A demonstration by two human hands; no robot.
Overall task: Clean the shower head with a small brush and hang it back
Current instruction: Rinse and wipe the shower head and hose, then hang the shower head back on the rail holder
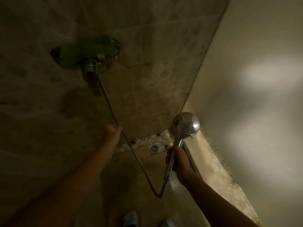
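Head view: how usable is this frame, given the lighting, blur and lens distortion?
Head view: very dim on the left, where the faucet and tiled wall sink into murk; bright blown patches on the right wall. The left hand is motion-blurred, the right hand gripping the shower head reads sharper, with glare on its chrome. Wide-angle bending curves the wall corner and tile lines.

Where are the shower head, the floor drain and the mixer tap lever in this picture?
shower head [186,123]: head view, on its round chrome back.
floor drain [154,148]: head view, on the square grate.
mixer tap lever [94,82]: head view, on the chrome handle.
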